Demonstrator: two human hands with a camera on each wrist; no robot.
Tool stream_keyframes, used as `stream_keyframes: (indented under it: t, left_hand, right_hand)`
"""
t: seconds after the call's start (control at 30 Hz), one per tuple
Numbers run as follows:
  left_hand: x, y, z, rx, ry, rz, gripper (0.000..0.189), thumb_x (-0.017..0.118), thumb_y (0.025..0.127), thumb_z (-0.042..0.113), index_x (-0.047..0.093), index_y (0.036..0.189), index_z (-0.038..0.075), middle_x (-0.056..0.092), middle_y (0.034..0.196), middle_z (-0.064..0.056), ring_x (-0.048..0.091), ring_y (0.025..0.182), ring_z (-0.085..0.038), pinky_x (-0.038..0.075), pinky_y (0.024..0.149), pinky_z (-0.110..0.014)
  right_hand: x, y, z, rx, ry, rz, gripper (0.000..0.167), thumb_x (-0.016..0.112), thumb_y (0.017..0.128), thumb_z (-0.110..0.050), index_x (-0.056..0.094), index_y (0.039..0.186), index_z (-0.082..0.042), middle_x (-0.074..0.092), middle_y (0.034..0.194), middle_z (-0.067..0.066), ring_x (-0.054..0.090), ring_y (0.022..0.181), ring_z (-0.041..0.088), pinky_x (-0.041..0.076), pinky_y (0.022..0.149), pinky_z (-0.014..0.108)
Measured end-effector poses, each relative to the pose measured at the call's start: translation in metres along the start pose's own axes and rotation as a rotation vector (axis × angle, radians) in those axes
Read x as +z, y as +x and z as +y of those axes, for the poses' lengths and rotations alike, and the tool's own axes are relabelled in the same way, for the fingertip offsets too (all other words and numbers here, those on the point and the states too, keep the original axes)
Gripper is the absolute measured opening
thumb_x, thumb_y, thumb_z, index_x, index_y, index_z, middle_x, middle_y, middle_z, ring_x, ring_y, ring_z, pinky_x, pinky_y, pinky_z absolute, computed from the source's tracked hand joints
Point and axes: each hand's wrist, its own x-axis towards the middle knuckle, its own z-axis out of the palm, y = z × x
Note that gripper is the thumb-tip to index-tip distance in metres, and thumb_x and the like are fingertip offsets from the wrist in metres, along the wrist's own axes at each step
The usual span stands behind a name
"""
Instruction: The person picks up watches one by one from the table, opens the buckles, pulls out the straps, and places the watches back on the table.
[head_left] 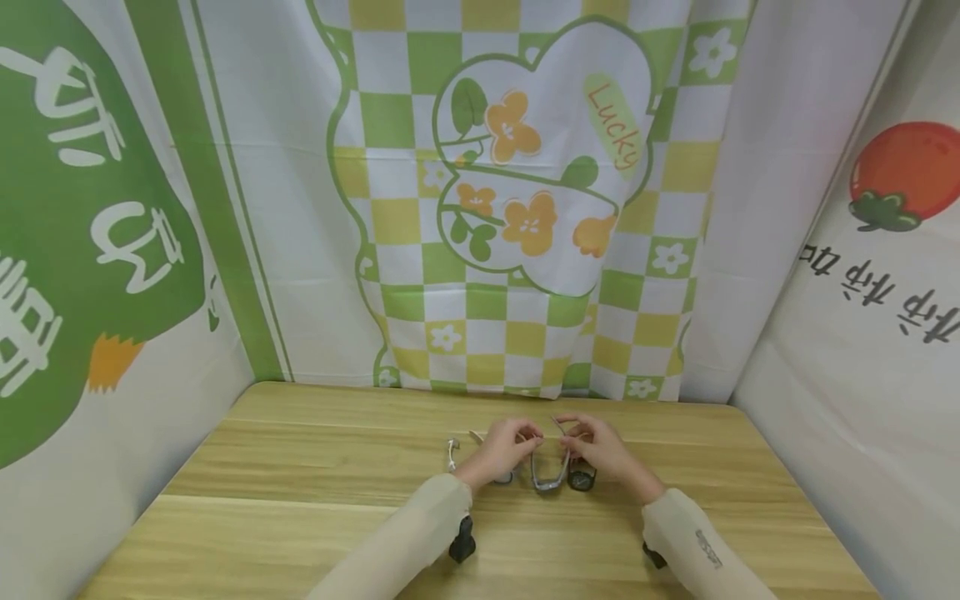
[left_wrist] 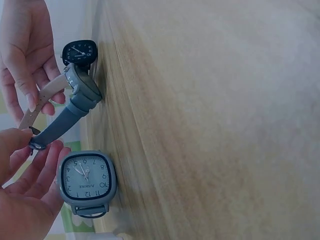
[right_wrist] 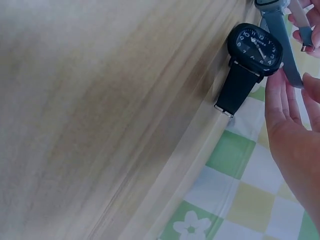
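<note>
A grey wristwatch (head_left: 550, 485) stands on the table between the two hands, its strap ends raised. With thumb and fingers my left hand (head_left: 506, 448) pinches the buckle end of the strap (left_wrist: 62, 122). The other strap end is held between the thumb and fingers of my right hand (head_left: 602, 450). Both ends are apart at the top, so the strap makes a U. Just beside the right hand is a black wristwatch (right_wrist: 255, 48) with a dark dial. By the left hand lies a second grey watch (left_wrist: 87, 177) with a square, numbered face, partly hidden in the head view.
Left of the left hand, a slim silver piece (head_left: 452, 454), perhaps a bracelet or watch, is on the wooden table (head_left: 315, 467). Behind the table's far edge hangs a green, yellow and white checked curtain (head_left: 502, 333). Printed cloths flank the table on both sides.
</note>
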Motion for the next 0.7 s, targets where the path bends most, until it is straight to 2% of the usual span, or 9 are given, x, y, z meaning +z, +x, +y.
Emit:
stream_keyframes:
  t: [0.13, 0.37, 0.53, 0.7]
  left_hand:
    - [0.000, 0.003, -0.002, -0.011, -0.016, 0.000, 0.015, 0.065, 0.104, 0.006, 0.072, 0.108, -0.006, 0.073, 0.096, -0.018, 0.070, 0.076, -0.028, 0.050, 0.059, -0.019]
    - [-0.003, 0.009, -0.004, 0.011, 0.064, -0.026, 0.013, 0.066, 0.104, 0.008, 0.075, 0.107, -0.001, 0.075, 0.099, -0.015, 0.067, 0.078, -0.015, 0.054, 0.068, -0.024]
    - [-0.005, 0.013, -0.004, 0.032, 0.094, -0.038, 0.011, 0.067, 0.103, 0.007, 0.075, 0.105, -0.001, 0.075, 0.098, -0.012, 0.069, 0.088, -0.020, 0.056, 0.076, -0.028]
    - [-0.006, 0.014, -0.007, 0.039, 0.073, -0.044, 0.009, 0.068, 0.102, 0.004, 0.074, 0.102, -0.002, 0.075, 0.098, -0.014, 0.070, 0.087, -0.022, 0.055, 0.075, -0.027]
  right_hand:
    - [-0.001, 0.002, 0.001, 0.002, 0.030, 0.000, 0.039, 0.062, 0.101, 0.006, 0.053, 0.138, 0.016, 0.067, 0.107, 0.041, 0.072, 0.089, 0.049, 0.064, 0.075, 0.040]
    - [-0.006, 0.005, 0.007, 0.054, 0.069, -0.030, 0.046, 0.063, 0.101, 0.003, 0.051, 0.145, 0.013, 0.063, 0.120, 0.040, 0.070, 0.101, 0.052, 0.064, 0.083, 0.040]
    - [-0.009, 0.008, 0.012, 0.083, 0.102, -0.064, 0.051, 0.063, 0.103, 0.001, 0.046, 0.149, 0.012, 0.060, 0.124, 0.040, 0.070, 0.103, 0.051, 0.063, 0.086, 0.041]
    - [-0.009, 0.011, 0.015, 0.087, 0.121, -0.081, 0.052, 0.063, 0.103, 0.000, 0.044, 0.150, 0.012, 0.059, 0.125, 0.040, 0.070, 0.105, 0.050, 0.063, 0.089, 0.045]
